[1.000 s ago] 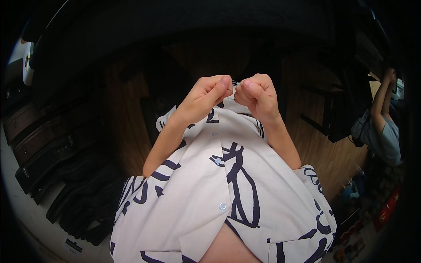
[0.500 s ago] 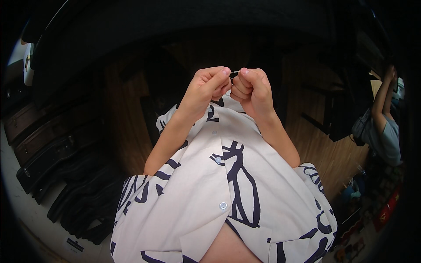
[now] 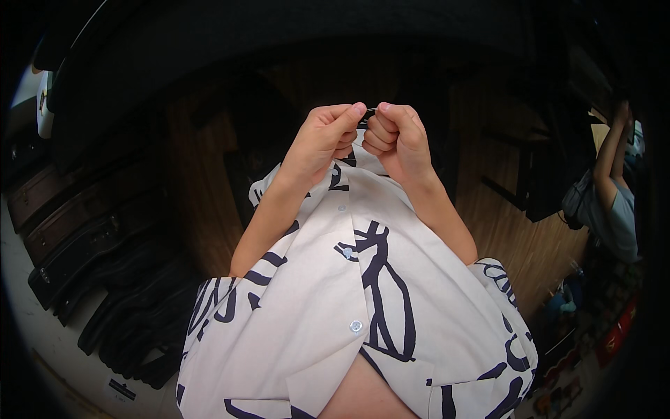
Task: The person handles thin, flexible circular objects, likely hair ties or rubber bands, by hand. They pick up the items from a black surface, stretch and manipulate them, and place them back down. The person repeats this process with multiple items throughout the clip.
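Both of my hands are raised in front of my chest, thumbs on top and fingers curled in. My left hand (image 3: 325, 134) pinches one end of a thin, pale, wire-like strand (image 3: 372, 109). The right hand (image 3: 396, 138) pinches it from the other side. Only a short bit of the strand shows in the narrow gap between the thumb tips; the rest is hidden in the fingers. Just below the strand in that gap there is also something dark, too small to make out.
Dark instrument-like cases (image 3: 77, 244) stand in a row along the left. A wide black surface (image 3: 293, 42) spans the far side. Wooden floor (image 3: 502, 237) shows to the right, near dark stand legs (image 3: 502, 195). Another person in a light blue top (image 3: 611, 220) is at the far right, arms raised.
The thumb tips have drawn slightly apart, and the strand between them looks flatter, where it bowed more before. Both hands keep their pinch.
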The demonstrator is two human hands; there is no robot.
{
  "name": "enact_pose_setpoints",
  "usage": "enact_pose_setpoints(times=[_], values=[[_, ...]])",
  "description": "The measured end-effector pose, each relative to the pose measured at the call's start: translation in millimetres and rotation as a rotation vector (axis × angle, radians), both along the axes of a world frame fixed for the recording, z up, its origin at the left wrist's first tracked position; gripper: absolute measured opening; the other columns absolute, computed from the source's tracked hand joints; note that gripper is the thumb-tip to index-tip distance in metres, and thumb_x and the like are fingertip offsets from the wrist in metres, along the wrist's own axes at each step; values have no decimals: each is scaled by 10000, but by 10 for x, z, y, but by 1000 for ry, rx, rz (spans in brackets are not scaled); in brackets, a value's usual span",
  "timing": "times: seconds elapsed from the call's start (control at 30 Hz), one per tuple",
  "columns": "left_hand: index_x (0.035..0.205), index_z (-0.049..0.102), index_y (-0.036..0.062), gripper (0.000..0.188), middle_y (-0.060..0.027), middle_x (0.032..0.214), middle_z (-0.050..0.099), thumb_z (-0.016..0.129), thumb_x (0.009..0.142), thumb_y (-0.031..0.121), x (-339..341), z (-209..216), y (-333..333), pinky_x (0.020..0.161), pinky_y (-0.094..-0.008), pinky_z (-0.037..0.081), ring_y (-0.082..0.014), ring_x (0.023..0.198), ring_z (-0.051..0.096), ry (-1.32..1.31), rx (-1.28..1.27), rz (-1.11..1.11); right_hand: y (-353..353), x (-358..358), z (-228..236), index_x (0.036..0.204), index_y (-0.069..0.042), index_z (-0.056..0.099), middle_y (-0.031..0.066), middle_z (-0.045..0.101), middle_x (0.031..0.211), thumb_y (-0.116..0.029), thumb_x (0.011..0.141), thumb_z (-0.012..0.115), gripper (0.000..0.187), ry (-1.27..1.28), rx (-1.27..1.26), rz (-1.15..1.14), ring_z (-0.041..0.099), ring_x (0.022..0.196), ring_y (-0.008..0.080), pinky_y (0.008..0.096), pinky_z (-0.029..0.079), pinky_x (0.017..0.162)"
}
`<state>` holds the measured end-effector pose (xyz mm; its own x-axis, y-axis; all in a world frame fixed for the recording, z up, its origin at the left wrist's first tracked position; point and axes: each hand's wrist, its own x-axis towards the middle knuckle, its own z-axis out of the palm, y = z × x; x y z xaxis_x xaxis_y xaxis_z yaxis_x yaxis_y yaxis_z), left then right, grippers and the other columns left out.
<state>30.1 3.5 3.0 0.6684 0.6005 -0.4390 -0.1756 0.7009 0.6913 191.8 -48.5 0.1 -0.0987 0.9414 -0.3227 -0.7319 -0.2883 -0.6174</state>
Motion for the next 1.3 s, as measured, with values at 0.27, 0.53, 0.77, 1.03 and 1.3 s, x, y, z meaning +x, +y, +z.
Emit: enact_pose_setpoints(times=[0.27, 0.53, 0.77, 1.03, 1.3], values=[[893, 677, 32, 305, 1, 706, 595, 553, 1057, 258, -65, 41, 57, 494, -193, 280, -33, 524, 366, 33, 115, 71, 82, 19, 37, 602, -156, 273, -58, 244, 505, -192, 1014, 500, 471, 15, -80, -71, 189, 433, 68, 279, 170, 427], [1045, 763, 40, 177, -31, 870, 657, 622, 1000, 137, -165, -82, 114, 690, -262, 454, -125, 768, 554, 392, 775, 205, 107, 76, 0, 611, -170, 255, -63, 222, 512, -190, 1020, 483, 469, 21, -54, -83, 171, 438, 64, 272, 163, 427], [990, 800, 46, 155, -46, 856, 651, 719, 875, -18, -277, 86, 145, 668, -253, 475, -130, 741, 597, 671, 881, 83, 98, 90, -40, 609, -167, 260, -61, 226, 510, -178, 1013, 494, 467, 46, -72, -61, 181, 436, 65, 271, 163, 426], [981, 791, 18, 150, -57, 861, 718, 708, 875, -46, -218, -123, 87, 665, -227, 529, -105, 733, 660, 413, 671, 323, 70, 110, -72, 600, -167, 265, -59, 232, 503, -183, 1006, 502, 471, 58, -98, -10, 183, 430, 67, 271, 173, 424], [1067, 754, -32, 164, -77, 855, 705, 723, 910, 4, -250, -148, 63, 689, -209, 522, -107, 745, 638, 93, 278, 234, 44, 191, -161, 585, -188, 233, -64, 224, 487, -254, 1016, 493, 507, 315, -57, 155, 172, 422, 70, 263, 180, 421]])
